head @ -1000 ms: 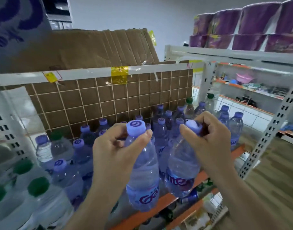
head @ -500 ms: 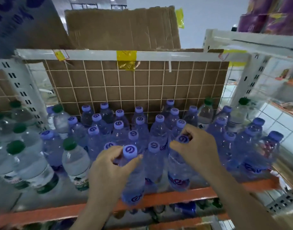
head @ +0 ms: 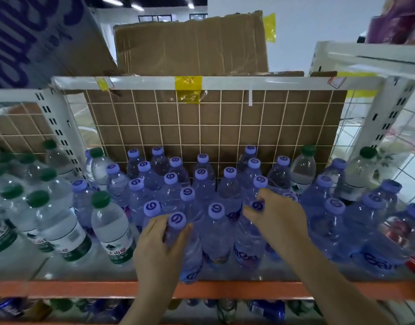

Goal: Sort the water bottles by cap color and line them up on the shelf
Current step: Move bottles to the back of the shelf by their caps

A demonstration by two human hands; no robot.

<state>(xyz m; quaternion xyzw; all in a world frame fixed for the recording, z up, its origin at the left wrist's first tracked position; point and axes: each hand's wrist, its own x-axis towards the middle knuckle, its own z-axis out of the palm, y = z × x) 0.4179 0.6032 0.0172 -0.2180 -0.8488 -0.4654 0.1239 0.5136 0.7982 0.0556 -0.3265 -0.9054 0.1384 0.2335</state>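
**Both purple-capped bottles now down on the shelf**

A second ago I had both bottles lifted clear in front of the shelf; now they are standing on it at the front of the purple-capped group. My left hand (head: 158, 249) is wrapped round the neck and shoulder of the left bottle (head: 186, 252), fingers and thumb curled just under its cap, and that bottle sits right at the orange front edge of the shelf (head: 61, 289). My right hand (head: 275, 221) is closed over the top of the right bottle (head: 247, 245), fingertips pinching round its cap, one place over to the right, with another purple-capped bottle (head: 215, 233) standing between the two.

I judge this to be the placing step nearly finished: both bottles look seated, and letting go is what remains. The sort itself is only partly done. Green-capped bottles (head: 4, 228) are massed on the left, but one (head: 112, 231) stands just beside the purple block, and two more, a green-capped bottle (head: 303, 170) and its neighbour (head: 359, 174), are at the back right among the purple caps. Those need moving left. The purple rows are crowded and uneven, so the left bottle, so close to the lip, could tip off if nudged.
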